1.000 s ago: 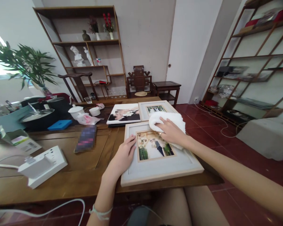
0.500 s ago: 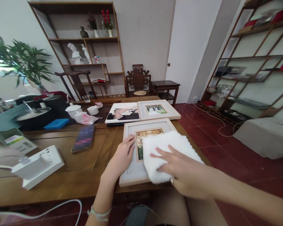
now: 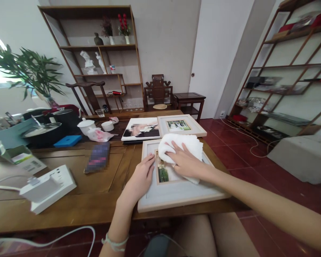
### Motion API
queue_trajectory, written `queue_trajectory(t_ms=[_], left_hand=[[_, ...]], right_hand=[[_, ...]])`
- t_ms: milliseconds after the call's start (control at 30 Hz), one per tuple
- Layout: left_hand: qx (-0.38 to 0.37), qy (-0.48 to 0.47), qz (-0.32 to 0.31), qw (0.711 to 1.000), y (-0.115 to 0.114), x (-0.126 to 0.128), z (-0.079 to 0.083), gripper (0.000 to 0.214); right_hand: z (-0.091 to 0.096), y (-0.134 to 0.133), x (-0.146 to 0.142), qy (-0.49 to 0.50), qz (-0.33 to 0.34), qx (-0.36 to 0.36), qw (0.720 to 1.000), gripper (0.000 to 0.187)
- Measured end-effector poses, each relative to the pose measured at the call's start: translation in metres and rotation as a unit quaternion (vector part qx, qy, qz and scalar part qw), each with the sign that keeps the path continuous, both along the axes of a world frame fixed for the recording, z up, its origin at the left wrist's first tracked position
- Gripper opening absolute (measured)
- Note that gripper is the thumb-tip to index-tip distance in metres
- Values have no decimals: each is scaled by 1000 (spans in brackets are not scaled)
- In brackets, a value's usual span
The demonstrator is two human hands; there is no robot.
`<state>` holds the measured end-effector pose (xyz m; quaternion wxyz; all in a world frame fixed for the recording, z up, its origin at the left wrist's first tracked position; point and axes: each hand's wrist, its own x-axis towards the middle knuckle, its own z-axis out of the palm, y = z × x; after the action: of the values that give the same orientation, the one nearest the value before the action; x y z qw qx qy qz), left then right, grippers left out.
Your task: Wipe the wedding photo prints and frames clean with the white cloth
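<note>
A light wooden picture frame with a photo inside lies flat at the near edge of the wooden table. My left hand rests on the frame's left side, fingers laid flat on it. My right hand presses a white cloth onto the upper part of the photo, fingers spread over the cloth. The cloth covers most of the picture.
Behind the frame lie a second framed photo and an unframed print. To the left are a dark booklet, a white power strip, a blue box, white cups and pots. Shelves line the walls.
My right hand swept the cloth down to the frame's near right corner, then back up onto the top of the photo. The left hand stayed on the frame's left side.
</note>
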<state>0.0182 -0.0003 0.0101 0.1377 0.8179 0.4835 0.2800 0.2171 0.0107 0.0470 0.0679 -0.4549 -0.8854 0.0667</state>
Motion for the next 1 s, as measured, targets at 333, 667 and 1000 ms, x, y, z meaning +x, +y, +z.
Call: queue_trajectory(t_ms=[333,667,1000], left_hand=[[39,-60,10,997,0,-4,-6,45],[3,-23,-3,1000,-3,1,2,38],[26,-12,-21,999,-3,1,4,34]], right_hand=[[15,-44,-20,-28,155,-40,987,52],[12,-46,19,9,60,-36,997,47],[1,35,-18,-38,27,64,997,67]])
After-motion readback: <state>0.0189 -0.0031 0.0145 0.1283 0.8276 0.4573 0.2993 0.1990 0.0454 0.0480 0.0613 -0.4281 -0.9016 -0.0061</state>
